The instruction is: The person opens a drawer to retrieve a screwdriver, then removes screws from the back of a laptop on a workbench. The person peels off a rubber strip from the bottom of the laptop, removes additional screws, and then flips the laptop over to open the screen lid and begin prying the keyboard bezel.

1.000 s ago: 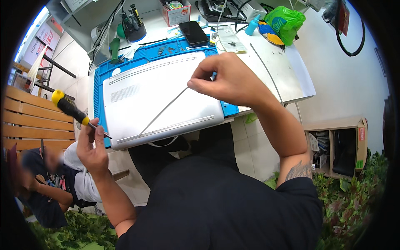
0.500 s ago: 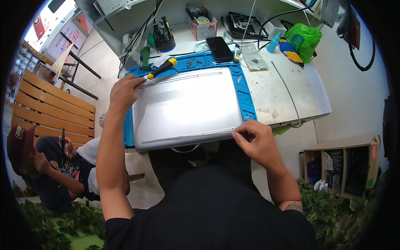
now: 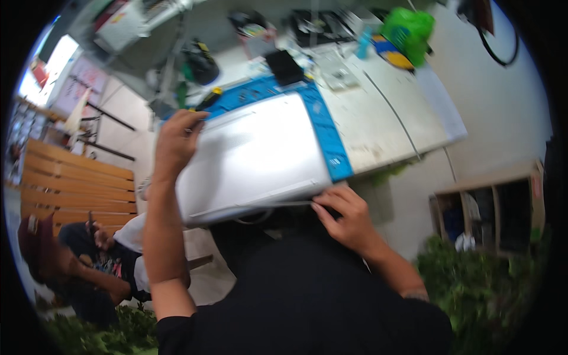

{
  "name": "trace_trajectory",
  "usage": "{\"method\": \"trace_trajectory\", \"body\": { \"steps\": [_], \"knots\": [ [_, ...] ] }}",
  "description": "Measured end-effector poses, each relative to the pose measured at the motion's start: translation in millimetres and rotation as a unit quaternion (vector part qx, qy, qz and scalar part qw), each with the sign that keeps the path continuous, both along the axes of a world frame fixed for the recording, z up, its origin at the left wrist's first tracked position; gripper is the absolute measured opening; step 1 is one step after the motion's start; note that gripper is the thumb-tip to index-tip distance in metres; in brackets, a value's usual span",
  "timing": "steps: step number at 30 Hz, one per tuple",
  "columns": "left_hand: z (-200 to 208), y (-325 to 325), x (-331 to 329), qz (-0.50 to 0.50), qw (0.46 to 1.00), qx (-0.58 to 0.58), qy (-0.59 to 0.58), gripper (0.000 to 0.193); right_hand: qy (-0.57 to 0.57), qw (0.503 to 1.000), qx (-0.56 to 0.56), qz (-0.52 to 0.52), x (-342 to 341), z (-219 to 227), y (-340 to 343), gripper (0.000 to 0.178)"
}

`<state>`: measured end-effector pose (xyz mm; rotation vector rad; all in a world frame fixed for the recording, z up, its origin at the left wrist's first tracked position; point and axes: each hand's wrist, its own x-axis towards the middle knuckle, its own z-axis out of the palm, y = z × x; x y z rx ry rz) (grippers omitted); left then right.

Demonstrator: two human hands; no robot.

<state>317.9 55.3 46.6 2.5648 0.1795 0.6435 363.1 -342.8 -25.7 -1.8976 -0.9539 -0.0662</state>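
Observation:
A silver laptop (image 3: pixel 254 154) lies underside up on a blue work mat (image 3: pixel 326 127). At its far left corner my left hand (image 3: pixel 177 142) is closed, fingers around the lower end of a yellow-and-black screwdriver (image 3: pixel 209 99); the tip is hidden. My right hand (image 3: pixel 346 216) pinches the end of a thin pale strip (image 3: pixel 284 203) at the near right corner. The strip stretches leftward along the laptop's near edge, and motion blur hides where it still touches the casing.
Behind the mat are a dark phone (image 3: pixel 284 67), a tool holder (image 3: pixel 200 62), a box of supplies (image 3: pixel 254 35) and a green bag (image 3: pixel 408 32). A seated person (image 3: pixel 89 254) is at the left. A wooden shelf unit (image 3: pixel 491 207) stands at the right.
My right hand has drawn the strip away from the laptop's near edge, toward me and slightly left. The view has shifted and tilted. My left hand stays at the far left corner.

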Motion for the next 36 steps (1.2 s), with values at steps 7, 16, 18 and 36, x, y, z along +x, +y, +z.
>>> {"method": "trace_trajectory", "body": {
  "steps": [7,16,18,36],
  "knots": [
    [33.1,87.0,28.8,0.165,0.983,-0.029,-0.068,0.02,0.09,0.995,0.048,0.003,4.6,14.0,4.3,0.012],
    [11.2,117.9,73.5,0.177,0.983,-0.026,0.051,0.023,0.278,0.958,0.069,-0.011,11.3,6.8,8.5,0.01],
    [8.3,110.2,86.4,0.179,0.982,-0.025,0.058,0.023,0.265,0.962,0.059,-0.015,12.8,5.6,7.2,0.009],
    [13.6,108.0,132.9,0.253,0.96,0.046,0.106,0.029,0.279,0.958,0.036,-0.054,10.4,10.5,14.0,0.01]
  ]
}}
